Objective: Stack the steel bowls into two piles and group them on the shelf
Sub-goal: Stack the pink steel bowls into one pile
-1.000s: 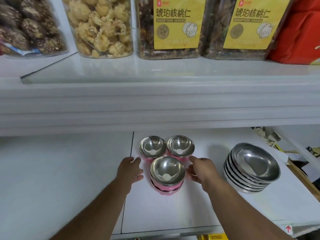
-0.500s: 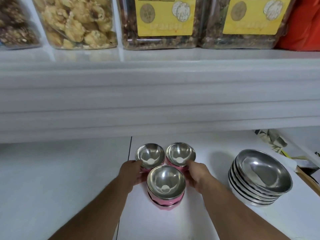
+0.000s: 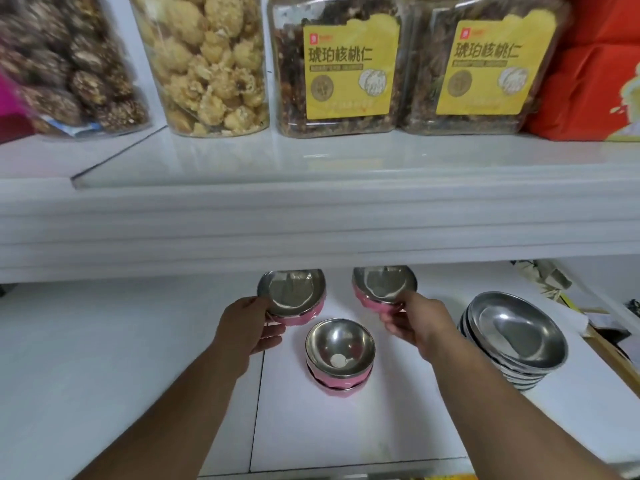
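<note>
My left hand (image 3: pixel 247 329) grips a pink-sided steel bowl (image 3: pixel 292 296) by its near rim, lifted off the lower shelf (image 3: pixel 363 427). In my right hand (image 3: pixel 415 322) is a second pink steel bowl (image 3: pixel 384 287), held up and apart from the first. The shelf board above hides the far rims of both. Between my hands, a small stack of pink steel bowls (image 3: pixel 339 355) stands on the lower shelf. At the right, a pile of several wider plain steel bowls (image 3: pixel 516 337) leans slightly.
The thick white upper shelf (image 3: pixel 311 220) overhangs just above the lifted bowls. On it stand clear jars of snacks (image 3: pixel 204 64) and two yellow-labelled jars (image 3: pixel 349 67), with red packaging (image 3: pixel 595 74) at the right. Paper clutter (image 3: pixel 540 278) lies behind the big bowls.
Both hands have closed on the two back bowls, lifted them off the shelf and drawn them apart. The front stack has stayed put. The camera has tilted upward.
</note>
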{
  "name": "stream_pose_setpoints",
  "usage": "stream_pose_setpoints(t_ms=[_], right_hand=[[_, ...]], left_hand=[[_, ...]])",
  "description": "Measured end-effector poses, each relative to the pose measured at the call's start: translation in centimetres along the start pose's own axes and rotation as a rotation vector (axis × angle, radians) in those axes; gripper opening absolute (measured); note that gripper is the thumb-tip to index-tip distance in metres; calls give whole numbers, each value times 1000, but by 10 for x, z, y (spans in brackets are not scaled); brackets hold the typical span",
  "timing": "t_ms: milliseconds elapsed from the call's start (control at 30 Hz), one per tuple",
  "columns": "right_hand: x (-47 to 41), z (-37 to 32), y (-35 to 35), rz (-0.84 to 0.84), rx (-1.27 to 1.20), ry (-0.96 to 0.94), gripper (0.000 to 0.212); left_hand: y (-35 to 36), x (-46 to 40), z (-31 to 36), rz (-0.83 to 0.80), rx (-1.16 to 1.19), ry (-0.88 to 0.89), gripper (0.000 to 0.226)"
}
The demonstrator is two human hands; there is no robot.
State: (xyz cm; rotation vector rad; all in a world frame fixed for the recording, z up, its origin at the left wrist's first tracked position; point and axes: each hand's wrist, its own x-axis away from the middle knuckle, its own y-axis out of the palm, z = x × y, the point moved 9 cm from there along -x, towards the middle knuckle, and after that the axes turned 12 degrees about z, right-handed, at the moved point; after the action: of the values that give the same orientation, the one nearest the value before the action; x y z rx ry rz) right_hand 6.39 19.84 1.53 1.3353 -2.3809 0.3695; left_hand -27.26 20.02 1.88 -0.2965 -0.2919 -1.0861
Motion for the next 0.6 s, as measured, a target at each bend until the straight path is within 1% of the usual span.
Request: stream_pose_setpoints(t_ms=[200, 367, 500, 533, 600], right_hand=[[36, -17, -30, -9, -48, -57, 27], [53, -18, -49, -5, -68, -75, 31], [64, -20, -52, -31, -68, -89, 31], [67, -21, -51, -42, -65, -95, 31], [73, -22, -48, -62, -50, -109, 31]], left_hand=[[14, 41, 10, -152, -127, 78, 20], [30, 61, 8, -160, -214, 119, 19], [43, 70, 2, -176, -270, 113, 16], [46, 71, 0, -180, -290, 114, 18], [50, 71, -2, -178, -331, 126, 28]])
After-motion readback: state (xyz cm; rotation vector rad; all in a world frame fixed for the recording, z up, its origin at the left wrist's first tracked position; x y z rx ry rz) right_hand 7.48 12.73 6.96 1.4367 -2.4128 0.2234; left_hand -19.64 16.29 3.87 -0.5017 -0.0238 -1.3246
